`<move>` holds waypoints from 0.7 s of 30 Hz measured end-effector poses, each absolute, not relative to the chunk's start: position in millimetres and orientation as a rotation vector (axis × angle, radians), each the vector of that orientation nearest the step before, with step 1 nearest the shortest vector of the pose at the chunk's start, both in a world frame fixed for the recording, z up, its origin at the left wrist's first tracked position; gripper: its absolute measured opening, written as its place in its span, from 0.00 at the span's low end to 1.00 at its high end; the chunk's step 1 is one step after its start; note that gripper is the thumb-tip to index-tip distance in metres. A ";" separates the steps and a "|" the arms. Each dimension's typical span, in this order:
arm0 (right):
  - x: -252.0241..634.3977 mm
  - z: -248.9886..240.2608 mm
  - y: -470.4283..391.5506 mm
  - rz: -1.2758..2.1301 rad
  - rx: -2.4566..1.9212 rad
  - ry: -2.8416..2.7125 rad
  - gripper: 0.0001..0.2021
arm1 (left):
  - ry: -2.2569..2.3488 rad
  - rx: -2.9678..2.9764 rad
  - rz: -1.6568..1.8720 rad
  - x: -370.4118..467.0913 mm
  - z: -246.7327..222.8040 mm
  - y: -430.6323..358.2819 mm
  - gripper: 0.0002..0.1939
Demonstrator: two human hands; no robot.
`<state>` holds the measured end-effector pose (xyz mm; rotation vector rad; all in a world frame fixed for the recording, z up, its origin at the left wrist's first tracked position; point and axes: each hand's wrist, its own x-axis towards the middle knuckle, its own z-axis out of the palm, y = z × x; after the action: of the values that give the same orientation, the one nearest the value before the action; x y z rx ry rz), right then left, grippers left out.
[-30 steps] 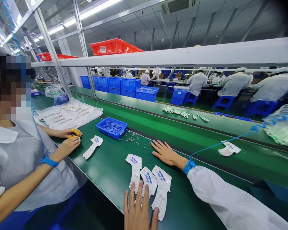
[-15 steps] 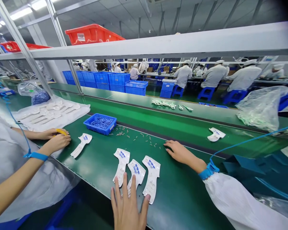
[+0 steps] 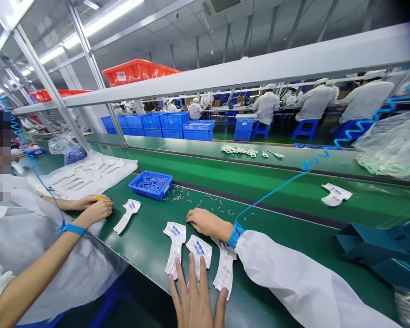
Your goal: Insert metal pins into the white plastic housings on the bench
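Note:
Three white curved plastic shells with blue pieces on their wide ends lie side by side on the green bench: a left shell [image 3: 175,241], a middle shell [image 3: 200,249] and a right shell [image 3: 224,271]. With fingers spread, my left hand [image 3: 198,303] rests over the lower ends of the left and middle ones. My right hand [image 3: 207,222] is above their upper ends, its wrist covering part of the right shell. Its fingers are curled together; what they hold, if anything, is hidden. Small scattered screws [image 3: 225,211] lie just beyond it.
A blue tray [image 3: 167,193] of small blue parts stands behind. At left, a co-worker's hands [image 3: 97,207] hold something yellow near another shell [image 3: 127,216]. One shell [image 3: 336,195] lies on the green belt. A blue coiled cord [image 3: 276,189] runs from my right wrist.
My right hand has moved left from the scattered screws to above the shells. My left hand stays spread over them. The view has shifted, and the shell on the belt appears farther right.

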<state>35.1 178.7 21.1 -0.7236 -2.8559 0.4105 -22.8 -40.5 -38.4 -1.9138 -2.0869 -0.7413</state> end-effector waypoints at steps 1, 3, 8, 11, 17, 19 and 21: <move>39.5 21.0 179.8 0.404 -0.772 -2.839 0.15 | -2.063 -1.975 -0.749 -21.9 -35.4 -38.2 0.29; 58.4 23.0 182.0 0.397 -0.890 -2.785 0.14 | -2.015 -2.120 -0.778 -18.9 -27.2 -32.7 0.28; 148.8 29.7 172.1 0.384 -1.253 -2.532 0.13 | -1.910 -2.477 -0.815 -8.2 -7.9 -15.8 0.29; 202.0 27.6 147.0 0.621 -1.443 -2.205 0.11 | -1.895 -2.666 -0.782 -2.9 -1.9 -10.0 0.26; 222.9 24.6 74.9 1.132 -1.466 -1.785 0.13 | -1.809 -2.959 -0.807 2.8 5.4 -10.1 0.29; 211.4 31.0 56.2 1.260 -1.430 -1.773 0.13 | -1.806 -2.965 -0.893 5.7 5.6 -8.7 0.33; 199.6 38.7 44.1 1.325 -1.392 -1.820 0.11 | -1.821 -2.965 -1.010 10.7 3.9 -5.9 0.41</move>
<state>199.6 44.1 38.7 -1.3923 -1.8197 1.3246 10.7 -5.9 3.9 -2.9647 -1.8214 -1.0098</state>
